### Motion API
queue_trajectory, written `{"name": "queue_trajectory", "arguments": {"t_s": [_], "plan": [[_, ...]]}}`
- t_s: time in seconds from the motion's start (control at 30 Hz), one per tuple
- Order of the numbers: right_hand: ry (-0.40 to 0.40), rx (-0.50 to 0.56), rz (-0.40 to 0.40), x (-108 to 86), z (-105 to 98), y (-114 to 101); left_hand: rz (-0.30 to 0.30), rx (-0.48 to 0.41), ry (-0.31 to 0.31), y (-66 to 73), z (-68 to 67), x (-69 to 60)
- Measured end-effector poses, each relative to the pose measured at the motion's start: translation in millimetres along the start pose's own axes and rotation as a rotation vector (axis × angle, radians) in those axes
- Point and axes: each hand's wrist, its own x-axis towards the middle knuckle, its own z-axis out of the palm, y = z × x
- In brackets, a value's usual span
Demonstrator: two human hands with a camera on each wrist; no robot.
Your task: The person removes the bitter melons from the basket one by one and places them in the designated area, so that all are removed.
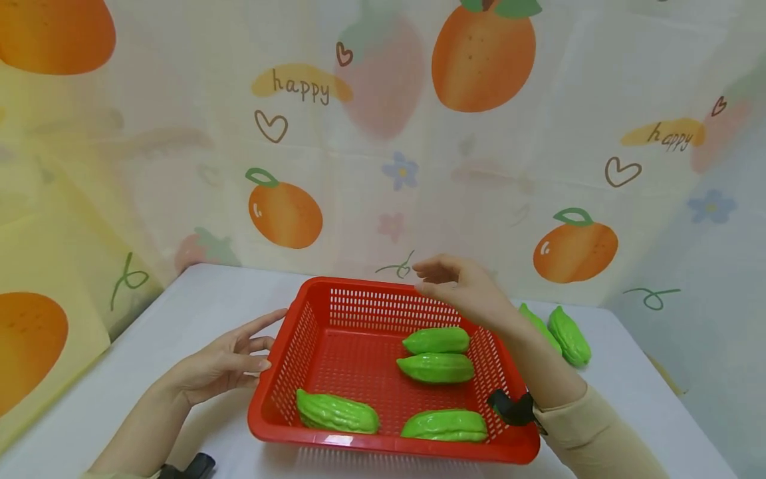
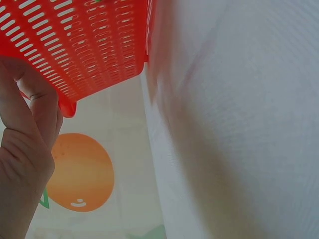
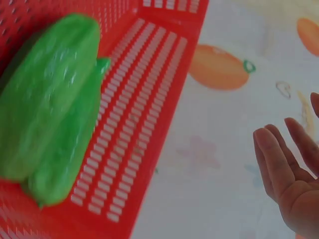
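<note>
Fruit-print backdrop (image 1: 359, 166) is hanging behind white table (image 1: 215, 299). Red basket (image 1: 353, 366) is sitting there, four green gourds (image 1: 435, 368) lying inside: two side by side toward right, two along near side. Left hand (image 1: 221, 362) is touching basket's left side, loosely spread. Right hand (image 1: 463, 293) is hovering relaxed, unclenched, above basket's far right. Two other gourds (image 1: 570, 337) are lying right of basket.

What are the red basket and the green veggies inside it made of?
The red basket looks like stiff, shiny plastic: neat rows of slots run through its walls, and its rim catches the light.

The green veggies look glossy and ridged, with bright highlights; they may be plastic or foam copies, but looks alone can't rule out real ones.
</note>
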Motion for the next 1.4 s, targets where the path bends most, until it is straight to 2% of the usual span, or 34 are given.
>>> {"name": "queue_trajectory", "arguments": {"t_s": [0.17, 0.27, 0.5, 0.73, 1.07, 1.2, 1.4], "plan": [[-0.087, 0.019, -0.031, 4.3, 22, -4, -0.011, -0.009, 0.0, -3.1, -1.2, -2.0], [-0.137, 0.03, -0.023, 7.8, 33, -8, -0.005, -0.013, -0.002, -3.3, -1.9, -2.0], [-0.186, 0.013, -0.024, 14.7, 53, -18, 0.006, -0.012, -0.008, -2.0, -2.6, -0.8], [-0.229, 0.035, -0.004, 18.0, 66, -27, 0.012, -0.009, -0.022, 0.9, -3.0, 1.6], [-0.387, 0.013, -0.034, 21.4, 89, -19, 0.012, -0.016, -0.029, 0.8, -3.4, 2.0], [-0.439, 0.049, -0.003, 20.3, 94, -17, -0.007, -0.02, -0.023, 1.2, -1.9, 1.4], [-0.507, -0.003, 0.026, 18.9, 98, -16, -0.012, -0.026, -0.023, 0.0, -1.1, 2.4]]}}
